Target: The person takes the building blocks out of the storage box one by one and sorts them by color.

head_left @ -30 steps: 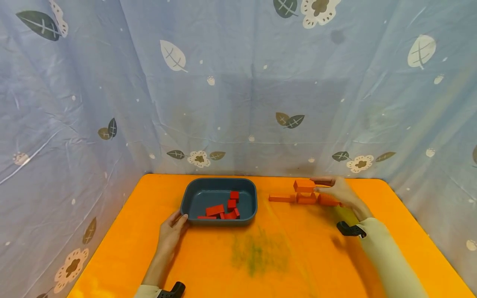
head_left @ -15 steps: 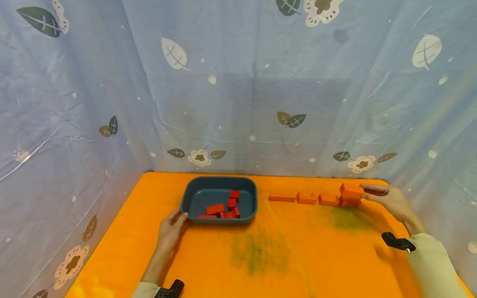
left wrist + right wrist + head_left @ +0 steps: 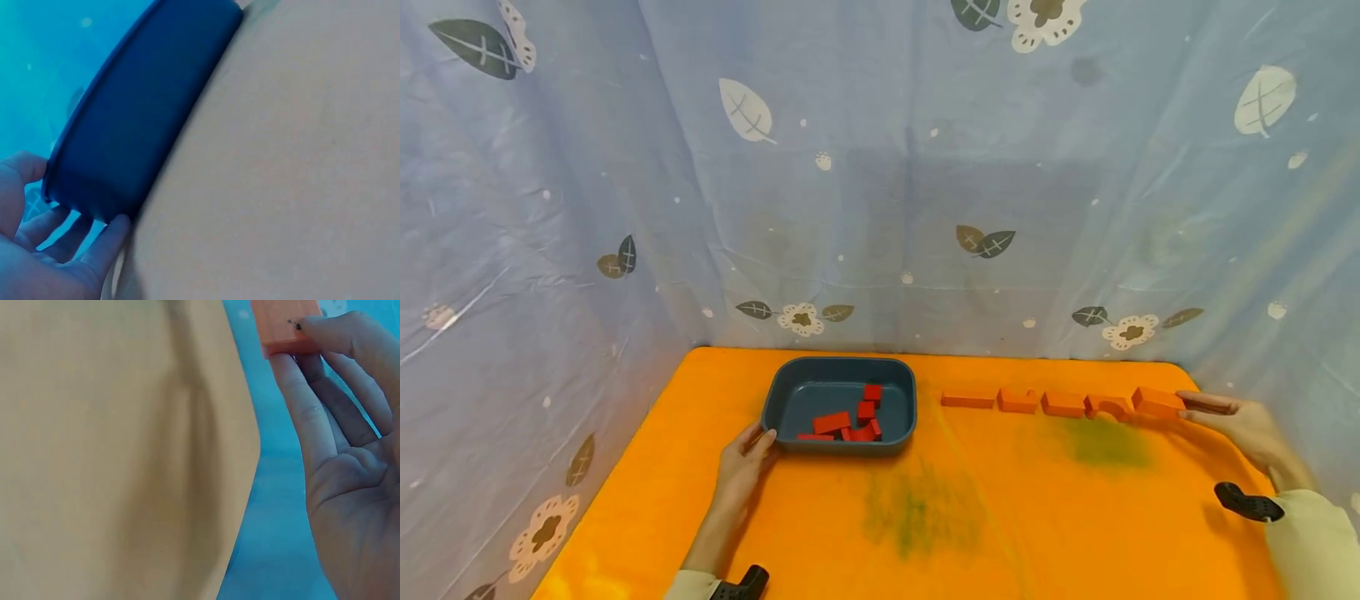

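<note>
A dark blue-grey tray (image 3: 841, 447) lies on the orange tabletop, holding several red blocks (image 3: 832, 423). My left hand (image 3: 741, 467) grips its front left corner; in the left wrist view the digits meet the rim and outer wall of the tray (image 3: 144, 106). Far to the right, my right hand (image 3: 1255, 429) pinches the right end of an orange rectangular block (image 3: 1157, 403) between thumb and fingers. That block is at the right end of a row, beside an orange block with a curved cutout (image 3: 1107, 406). Close up, the right wrist view shows the pinched block (image 3: 281, 328).
Leftward along the row come a plain orange block (image 3: 1063, 404), a notched orange block (image 3: 1017, 401) and a long flat orange block (image 3: 967, 400). Greenish stains mark the tabletop (image 3: 1037, 533). A patterned blue curtain (image 3: 880, 208) hangs behind and at both sides.
My right hand has carried the orange block rightward over the row, then lowered it at the row's right end. My left hand and the tray have stayed in place.
</note>
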`<state>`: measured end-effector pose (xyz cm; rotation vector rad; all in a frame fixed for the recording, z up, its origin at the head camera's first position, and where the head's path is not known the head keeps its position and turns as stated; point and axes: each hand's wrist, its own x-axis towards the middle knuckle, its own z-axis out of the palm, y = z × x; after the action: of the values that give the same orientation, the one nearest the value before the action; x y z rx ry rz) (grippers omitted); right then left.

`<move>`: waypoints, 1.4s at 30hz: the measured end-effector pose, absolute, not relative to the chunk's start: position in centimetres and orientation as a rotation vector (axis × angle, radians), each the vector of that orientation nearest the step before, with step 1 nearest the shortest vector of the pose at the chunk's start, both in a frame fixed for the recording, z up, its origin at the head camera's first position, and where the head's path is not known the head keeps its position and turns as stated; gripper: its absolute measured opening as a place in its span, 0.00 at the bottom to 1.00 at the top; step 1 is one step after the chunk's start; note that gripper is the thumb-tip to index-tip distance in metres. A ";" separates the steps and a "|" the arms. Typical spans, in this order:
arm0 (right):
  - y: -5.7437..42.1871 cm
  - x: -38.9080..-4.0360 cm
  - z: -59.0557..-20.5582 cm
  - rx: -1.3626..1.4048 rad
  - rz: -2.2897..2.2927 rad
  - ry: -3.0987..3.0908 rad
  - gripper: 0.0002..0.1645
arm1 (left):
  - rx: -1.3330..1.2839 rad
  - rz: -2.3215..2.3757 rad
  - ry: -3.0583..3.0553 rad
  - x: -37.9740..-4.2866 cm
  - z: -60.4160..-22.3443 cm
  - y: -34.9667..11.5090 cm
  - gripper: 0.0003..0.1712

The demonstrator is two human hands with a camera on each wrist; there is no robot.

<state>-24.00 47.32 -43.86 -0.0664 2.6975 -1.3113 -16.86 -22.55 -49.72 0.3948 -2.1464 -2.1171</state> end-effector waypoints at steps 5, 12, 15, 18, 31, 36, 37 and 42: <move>49.9 -26.3 -47.0 -0.003 -1.188 2.706 0.33 | 0.411 -2.107 -2.147 -16.7 -49.7 -22.9 0.32; 48.6 -26.3 -47.6 -0.034 -1.099 2.839 0.31 | 0.409 -2.116 -2.135 -16.9 -49.7 -22.8 0.31; 48.2 -26.3 -47.5 -0.079 -1.088 2.879 0.32 | 0.406 -2.121 -2.133 -16.9 -49.5 -22.7 0.31; 48.1 -26.5 -47.5 -0.112 -1.079 2.897 0.36 | 0.408 -2.112 -2.138 -17.0 -49.4 -22.8 0.32; 44.8 -27.9 -44.7 -0.377 -0.977 3.161 0.29 | 0.408 -2.116 -2.140 -17.3 -49.2 -22.7 0.31; 40.5 -28.4 -42.9 -0.595 -1.018 3.161 0.23 | 0.398 -2.139 -2.122 -17.1 -49.4 -22.6 0.31; 39.6 -28.5 -42.5 -0.628 -1.007 3.160 0.22 | 0.402 -2.139 -2.121 -17.1 -49.4 -22.6 0.31; 35.0 -28.5 -41.2 -0.836 -0.988 3.130 0.20 | 0.405 -2.146 -2.105 -17.0 -49.6 -22.5 0.31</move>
<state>-28.54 34.97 -41.22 -0.8363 3.1296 -0.9878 -16.99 -22.49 -49.57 0.4051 -2.1055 -2.1456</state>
